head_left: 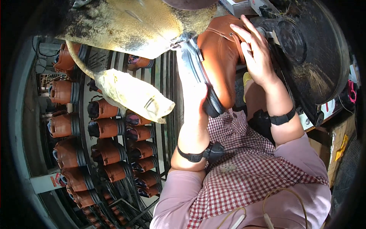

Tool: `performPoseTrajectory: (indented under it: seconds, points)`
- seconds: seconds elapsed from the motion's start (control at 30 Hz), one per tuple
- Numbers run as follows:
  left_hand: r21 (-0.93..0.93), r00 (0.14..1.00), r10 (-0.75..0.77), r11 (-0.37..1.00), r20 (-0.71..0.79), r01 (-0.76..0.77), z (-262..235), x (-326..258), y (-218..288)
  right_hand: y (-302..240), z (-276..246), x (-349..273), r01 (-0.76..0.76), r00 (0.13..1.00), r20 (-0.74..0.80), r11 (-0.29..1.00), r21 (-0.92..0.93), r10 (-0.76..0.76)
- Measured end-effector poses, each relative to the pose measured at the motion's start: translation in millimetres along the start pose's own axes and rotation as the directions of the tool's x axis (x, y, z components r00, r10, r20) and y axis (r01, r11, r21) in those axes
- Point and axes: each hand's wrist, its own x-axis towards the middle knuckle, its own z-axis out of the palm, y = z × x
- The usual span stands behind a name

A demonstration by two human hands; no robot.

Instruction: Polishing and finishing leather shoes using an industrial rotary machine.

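Observation:
A brown leather boot (218, 61) with a ridged black sole (213, 103) is tilted in front of me, its sole turned to the left. My left hand (190, 72) grips it along the sole side; bright glare washes out most of those fingers. On the other side, my right hand (257, 53) rests by the boot's upper and strap, fingers stretched out and apart. Just above the left hand is the corner of a stained, speckled yellow-and-black panel (129, 26).
A pale wrapped piece (131, 93) hangs from a cord left of my left hand. Racks with several brown boots (63, 124) fill the left side. A large dark round machine part (316, 49) stands close on the right, above a cardboard box (337, 141).

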Motion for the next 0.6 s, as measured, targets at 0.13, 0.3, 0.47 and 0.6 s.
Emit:
performPoseTrajectory:
  seconds: [0.13,0.3,0.47,0.6]
  points:
    - [-0.268,0.959,0.16,0.959,0.235,-0.094,-6,39,-22,3,-3,-3,0.003,1.0,0.007,0.998,-0.069,-0.002]
    - [-0.189,0.968,0.169,0.973,0.187,-0.134,1,58,-21,-4,-6,-6,-0.07,0.996,0.051,0.994,-0.084,0.074]
    - [-0.249,0.997,-0.015,0.968,0.079,0.034,22,61,-3,-11,-17,-11,-0.148,0.979,0.114,0.978,-0.149,0.166]
    - [-0.111,0.997,0.068,0.991,-0.035,-0.072,27,58,8,-33,-32,-18,-0.25,0.916,0.258,0.941,-0.228,0.306]
